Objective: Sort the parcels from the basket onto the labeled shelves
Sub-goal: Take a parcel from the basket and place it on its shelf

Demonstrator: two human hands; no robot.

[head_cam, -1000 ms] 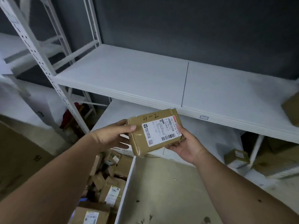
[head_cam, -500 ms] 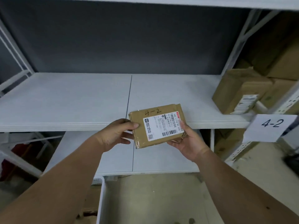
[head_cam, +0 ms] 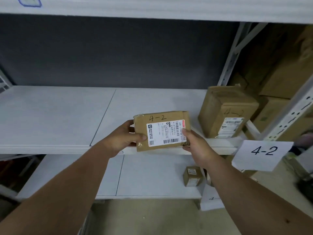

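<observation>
I hold a flat brown parcel with "4-2" written on its top and a white shipping label, just above the front edge of the middle white shelf. My left hand grips its left end, thumb on top. My right hand grips its lower right corner. A white paper tag reading "4-2" hangs on the shelf's right post. A larger brown parcel, also marked "4-2", stands on the same shelf at the right. The basket is out of view.
A small brown box sits on the lower shelf. More cardboard boxes fill the neighbouring rack on the right. The upper shelf's edge runs overhead. A dark wall backs the shelves. Bare floor lies below.
My view has swung right and up from the basket to the shelf tagged 4-2. Both hands have carried the parcel forward, up to the middle shelf's front edge.
</observation>
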